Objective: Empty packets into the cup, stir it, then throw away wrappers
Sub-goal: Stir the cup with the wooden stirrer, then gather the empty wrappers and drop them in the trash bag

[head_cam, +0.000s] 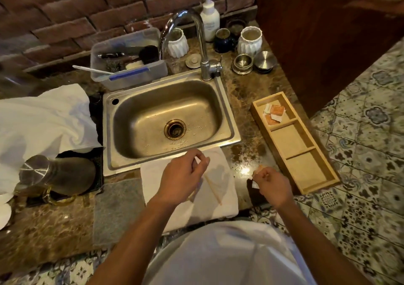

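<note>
No readable brand or writing anywhere; label on white pump bottle (pixel 209 15) too blurred to read. Left hand (pixel 182 176) above folded white cloth (pixel 220 206), fingertips pinched on small white scrap (pixel 197 160), probably a wrapper piece. Thin wooden stir stick (pixel 213 189) slanting across the cloth just under that hand; touching the fingers or not, cannot tell. Right hand (pixel 271 185) curled over dark cup (pixel 254 194) at tabletop's front edge, pinching orange-and-white packet (pixel 259 169) above it. Cup mostly hidden by the hand. More orange and white packets (pixel 273 113) in far compartment of long, rectangular three-part wooden tray (pixel 306 171), other two compartments bare. Brown mottled stone tabletop (pixel 247 101), glossy. Dull stainless sink (pixel 168 118) with brass-ringed drain, chrome gooseneck tap (pixel 202 44) behind. Ribbed white ceramic jars (pixel 249 40) and clear plastic tub (pixel 129 59) by rough brick wall. Patterned floor tiles at right.
</note>
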`<action>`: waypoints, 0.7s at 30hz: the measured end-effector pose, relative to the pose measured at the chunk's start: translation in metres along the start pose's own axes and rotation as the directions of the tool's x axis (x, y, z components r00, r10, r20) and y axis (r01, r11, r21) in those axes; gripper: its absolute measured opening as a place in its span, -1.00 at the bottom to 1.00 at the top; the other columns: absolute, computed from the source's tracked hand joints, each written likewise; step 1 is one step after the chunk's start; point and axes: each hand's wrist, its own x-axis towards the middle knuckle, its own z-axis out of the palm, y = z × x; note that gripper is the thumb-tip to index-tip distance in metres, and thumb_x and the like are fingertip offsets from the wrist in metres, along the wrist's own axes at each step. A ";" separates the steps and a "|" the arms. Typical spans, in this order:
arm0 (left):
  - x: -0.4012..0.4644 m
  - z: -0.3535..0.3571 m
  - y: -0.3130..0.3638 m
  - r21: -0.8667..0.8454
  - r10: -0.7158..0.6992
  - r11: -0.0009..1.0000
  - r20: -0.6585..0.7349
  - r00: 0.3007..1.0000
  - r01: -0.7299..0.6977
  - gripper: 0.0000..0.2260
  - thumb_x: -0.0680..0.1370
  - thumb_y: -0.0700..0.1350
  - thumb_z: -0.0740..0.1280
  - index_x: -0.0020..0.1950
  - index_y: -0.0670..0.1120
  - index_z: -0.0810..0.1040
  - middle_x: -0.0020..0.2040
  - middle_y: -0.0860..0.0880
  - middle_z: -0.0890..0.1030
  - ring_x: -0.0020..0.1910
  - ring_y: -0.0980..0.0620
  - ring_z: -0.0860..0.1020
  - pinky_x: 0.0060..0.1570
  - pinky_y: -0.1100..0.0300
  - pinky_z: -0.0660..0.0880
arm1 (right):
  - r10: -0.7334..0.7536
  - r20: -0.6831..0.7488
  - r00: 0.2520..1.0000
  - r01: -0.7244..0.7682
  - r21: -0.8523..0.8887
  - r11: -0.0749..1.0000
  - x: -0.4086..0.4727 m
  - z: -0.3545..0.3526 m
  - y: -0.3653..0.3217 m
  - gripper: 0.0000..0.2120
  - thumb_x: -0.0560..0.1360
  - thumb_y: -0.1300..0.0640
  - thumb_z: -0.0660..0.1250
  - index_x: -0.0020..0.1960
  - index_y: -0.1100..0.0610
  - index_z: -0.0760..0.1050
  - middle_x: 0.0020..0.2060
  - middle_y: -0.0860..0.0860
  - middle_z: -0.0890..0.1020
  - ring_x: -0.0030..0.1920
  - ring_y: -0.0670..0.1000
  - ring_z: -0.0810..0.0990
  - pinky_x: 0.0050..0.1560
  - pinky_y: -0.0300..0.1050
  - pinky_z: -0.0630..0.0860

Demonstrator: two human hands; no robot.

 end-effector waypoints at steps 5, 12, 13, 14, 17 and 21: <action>0.027 0.047 0.030 0.055 0.090 0.994 0.123 0.988 -0.098 -0.97 0.62 0.08 0.26 0.02 0.18 0.46 -0.37 0.11 0.53 -0.31 0.10 0.52 -0.32 0.12 0.34 | 0.034 -0.005 0.999 -0.034 -0.097 0.995 0.003 -0.019 0.027 -0.85 0.54 -0.11 0.37 -0.01 -0.05 0.50 -0.27 -0.03 0.67 -0.21 0.06 0.68 -0.11 0.04 0.63; 0.072 0.120 0.040 0.246 0.091 0.956 0.265 0.960 -0.159 -0.81 0.60 0.06 0.29 0.17 0.04 0.56 -0.02 0.02 0.68 -0.02 -0.02 0.63 -0.14 0.12 0.50 | 0.021 0.048 0.999 -0.010 -0.214 0.977 0.008 -0.017 0.038 -0.47 0.50 -0.20 0.35 0.36 0.03 0.40 -0.14 0.04 0.73 -0.05 0.14 0.71 -0.19 -0.04 0.55; 0.077 0.131 0.042 0.263 0.086 0.951 0.275 0.958 -0.161 -0.81 0.60 0.06 0.29 0.15 0.05 0.58 -0.01 0.01 0.69 -0.01 -0.03 0.64 -0.12 0.10 0.53 | 0.016 0.051 0.999 -0.004 -0.224 0.975 0.008 -0.017 0.039 -0.46 0.51 -0.19 0.35 0.38 0.03 0.38 -0.09 0.06 0.73 -0.02 0.16 0.71 -0.15 -0.02 0.58; 0.081 0.141 0.044 0.275 0.081 0.948 0.282 0.956 -0.161 -0.82 0.59 0.05 0.30 0.15 0.05 0.58 -0.01 0.00 0.70 0.00 -0.05 0.64 -0.11 0.09 0.55 | 0.021 0.058 0.998 -0.006 -0.241 0.971 0.008 -0.017 0.039 -0.46 0.51 -0.18 0.36 0.39 0.03 0.36 -0.05 0.07 0.73 0.01 0.18 0.70 -0.10 0.00 0.60; 0.092 0.164 0.050 0.308 0.083 0.934 0.300 0.950 -0.179 -0.79 0.58 0.05 0.32 0.20 0.08 0.54 0.03 -0.03 0.70 0.02 -0.09 0.64 -0.14 0.09 0.53 | 0.003 0.068 0.998 0.019 -0.321 0.947 0.005 -0.012 0.039 -0.49 0.53 -0.13 0.34 0.38 0.06 0.32 0.06 0.11 0.70 0.08 0.22 0.69 -0.02 0.04 0.60; 0.102 0.179 0.052 0.344 0.098 0.909 0.373 0.923 -0.236 -0.71 0.55 0.07 0.36 0.26 0.09 0.51 0.14 -0.05 0.67 0.11 -0.11 0.62 -0.06 0.07 0.52 | -0.062 0.068 0.996 0.086 -0.465 0.881 0.002 -0.005 0.036 -0.52 0.55 -0.11 0.29 0.35 0.10 0.30 0.05 0.10 0.70 0.03 0.18 0.70 -0.12 -0.04 0.51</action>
